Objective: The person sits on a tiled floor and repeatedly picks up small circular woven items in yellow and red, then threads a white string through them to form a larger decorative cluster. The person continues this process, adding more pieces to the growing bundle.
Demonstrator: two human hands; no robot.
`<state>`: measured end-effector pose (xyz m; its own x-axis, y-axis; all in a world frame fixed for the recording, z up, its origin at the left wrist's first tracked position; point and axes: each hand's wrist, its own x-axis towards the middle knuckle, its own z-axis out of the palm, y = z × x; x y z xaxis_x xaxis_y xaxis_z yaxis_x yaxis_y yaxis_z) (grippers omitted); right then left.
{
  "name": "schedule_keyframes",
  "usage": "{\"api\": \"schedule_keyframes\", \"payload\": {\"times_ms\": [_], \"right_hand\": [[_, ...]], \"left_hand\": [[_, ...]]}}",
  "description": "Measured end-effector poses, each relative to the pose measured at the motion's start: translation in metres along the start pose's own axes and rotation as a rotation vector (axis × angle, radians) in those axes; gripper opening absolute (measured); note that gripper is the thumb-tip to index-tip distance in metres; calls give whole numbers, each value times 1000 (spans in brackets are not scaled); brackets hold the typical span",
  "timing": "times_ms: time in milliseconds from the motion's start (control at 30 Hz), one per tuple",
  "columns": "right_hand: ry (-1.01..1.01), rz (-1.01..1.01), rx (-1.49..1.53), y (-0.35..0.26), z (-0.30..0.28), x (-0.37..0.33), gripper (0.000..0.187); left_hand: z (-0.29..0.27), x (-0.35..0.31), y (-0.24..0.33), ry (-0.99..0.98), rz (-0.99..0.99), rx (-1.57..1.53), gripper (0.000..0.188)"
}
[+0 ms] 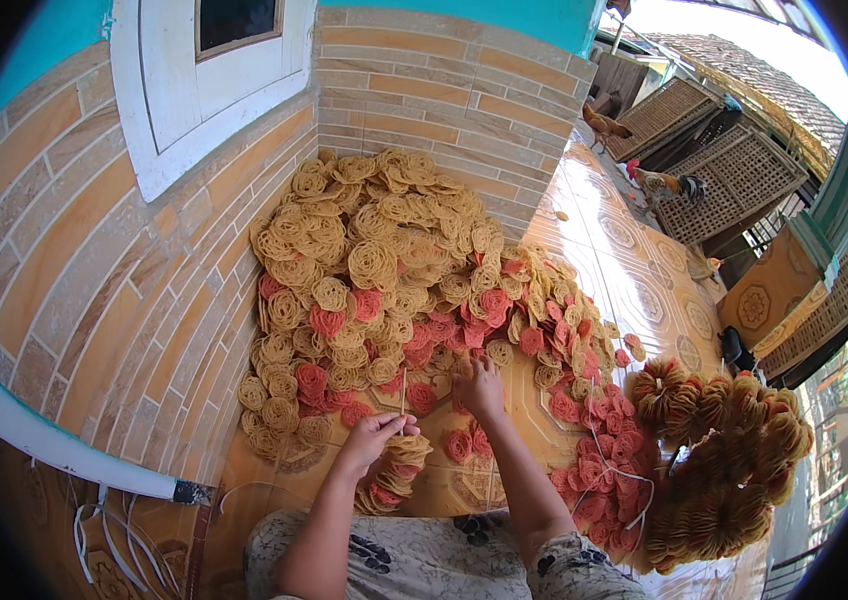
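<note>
My left hand (381,437) is closed around a thin pale stick (403,393) that points up from my fingers. Just beneath that hand hangs or rests a stack of tan and pink lacy discs (406,462); whether the stick runs through it is hidden. My right hand (482,388), fingers bent together, pinches what looks like a tan lacy disc (462,372) at the near edge of the heap. In front of both hands rises a large heap of loose tan lacy discs (374,262), with pink ones (327,320) mixed in.
Bundled stacks of discs (724,460) stand at the right, beside spread pink discs (609,450) crossed by a white string (609,465). A brick-patterned wall (184,300) borders the left. Chickens (666,185) and woven panels (729,185) are at the far right.
</note>
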<state>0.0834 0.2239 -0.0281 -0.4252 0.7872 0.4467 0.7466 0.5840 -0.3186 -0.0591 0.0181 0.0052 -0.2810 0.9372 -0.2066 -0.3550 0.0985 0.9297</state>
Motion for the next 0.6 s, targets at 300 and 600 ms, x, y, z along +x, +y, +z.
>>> {"api": "schedule_keyframes", "payload": {"times_ms": [300, 600], "right_hand": [[-449, 575, 996, -13, -37, -13, 28], [-491, 638, 1461, -41, -69, -24, 34]], "left_hand": [[16, -1, -4, -46, 21, 203, 22], [22, -4, 0, 6, 13, 333, 20]]}}
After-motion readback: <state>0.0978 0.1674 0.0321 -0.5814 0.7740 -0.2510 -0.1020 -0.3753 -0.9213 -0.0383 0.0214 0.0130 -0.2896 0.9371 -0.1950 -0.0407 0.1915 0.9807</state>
